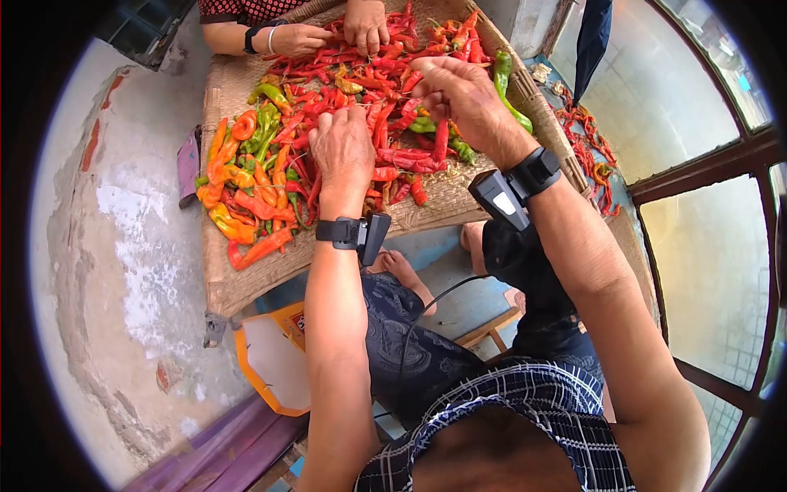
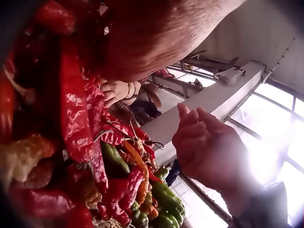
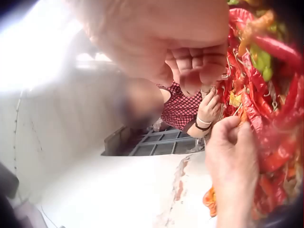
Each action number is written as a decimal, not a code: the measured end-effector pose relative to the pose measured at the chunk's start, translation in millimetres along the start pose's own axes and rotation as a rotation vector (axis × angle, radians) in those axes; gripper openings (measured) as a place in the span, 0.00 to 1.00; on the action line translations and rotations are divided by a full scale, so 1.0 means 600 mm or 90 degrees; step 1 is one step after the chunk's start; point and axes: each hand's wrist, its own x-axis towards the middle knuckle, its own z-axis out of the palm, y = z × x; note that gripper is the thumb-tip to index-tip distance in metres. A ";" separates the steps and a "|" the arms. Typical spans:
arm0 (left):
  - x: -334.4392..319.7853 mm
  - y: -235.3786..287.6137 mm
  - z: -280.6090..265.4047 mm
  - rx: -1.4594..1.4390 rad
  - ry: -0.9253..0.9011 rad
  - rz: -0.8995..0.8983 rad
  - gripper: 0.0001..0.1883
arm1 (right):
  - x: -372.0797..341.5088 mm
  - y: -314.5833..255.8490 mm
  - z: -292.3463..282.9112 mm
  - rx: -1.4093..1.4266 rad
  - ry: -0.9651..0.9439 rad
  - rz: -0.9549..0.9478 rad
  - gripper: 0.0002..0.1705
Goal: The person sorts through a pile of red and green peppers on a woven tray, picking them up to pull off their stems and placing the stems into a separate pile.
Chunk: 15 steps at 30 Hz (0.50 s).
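Note:
Red chili peppers (image 1: 393, 156) lie heaped on a woven mat (image 1: 246, 283). My left hand (image 1: 343, 148) is down at the front of the red heap. In the right wrist view its thumb and index finger pinch at a small orange-red chili pepper (image 3: 243, 115). My right hand (image 1: 467, 98) is raised over the right side of the heap, its fingers loosely curled and nothing showing between them. Beside its wrist lies a long green pepper (image 1: 510, 94). Across the mat, another person's two hands (image 1: 366, 25) work among the red peppers.
Orange and yellow peppers (image 1: 246, 193) form a separate pile at the mat's left. More red peppers (image 1: 594, 148) lie beyond the right rim, below a folded dark umbrella (image 1: 592, 49). An orange-and-white box (image 1: 275, 361) stands under the front left corner. Windows (image 1: 713, 279) line the right.

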 end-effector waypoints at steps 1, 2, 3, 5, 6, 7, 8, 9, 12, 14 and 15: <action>0.004 -0.003 -0.002 -0.025 0.005 -0.014 0.11 | -0.003 -0.002 0.006 -0.068 -0.014 0.010 0.14; 0.005 -0.007 -0.007 -0.080 0.030 -0.021 0.09 | 0.001 0.004 0.000 -0.169 -0.060 -0.020 0.13; 0.006 -0.009 -0.012 -0.079 0.030 -0.019 0.09 | 0.010 0.016 0.001 -0.257 -0.064 -0.084 0.14; 0.002 -0.012 -0.024 -0.244 0.084 -0.079 0.06 | 0.018 0.038 -0.006 -0.416 -0.063 -0.186 0.15; -0.002 -0.012 -0.030 -0.316 0.087 -0.094 0.06 | 0.016 0.036 -0.001 -0.413 -0.061 -0.186 0.15; -0.005 -0.010 -0.035 -0.315 0.083 -0.092 0.06 | 0.011 0.036 0.005 -0.472 -0.057 -0.253 0.14; -0.007 -0.008 -0.039 -0.419 0.057 -0.123 0.06 | 0.007 0.035 0.010 -0.532 -0.053 -0.320 0.14; -0.009 -0.005 -0.046 -0.523 0.031 -0.154 0.07 | 0.008 0.044 0.010 -0.530 -0.050 -0.318 0.14; -0.014 0.006 -0.056 -0.578 -0.015 -0.124 0.07 | 0.012 0.053 0.009 -0.655 -0.141 -0.460 0.16; -0.016 0.009 -0.056 -0.628 -0.039 -0.134 0.08 | 0.009 0.036 0.005 -0.667 -0.176 -0.366 0.14; -0.015 0.005 -0.049 -0.628 -0.040 -0.134 0.08 | 0.008 0.031 0.001 -0.678 -0.215 -0.274 0.12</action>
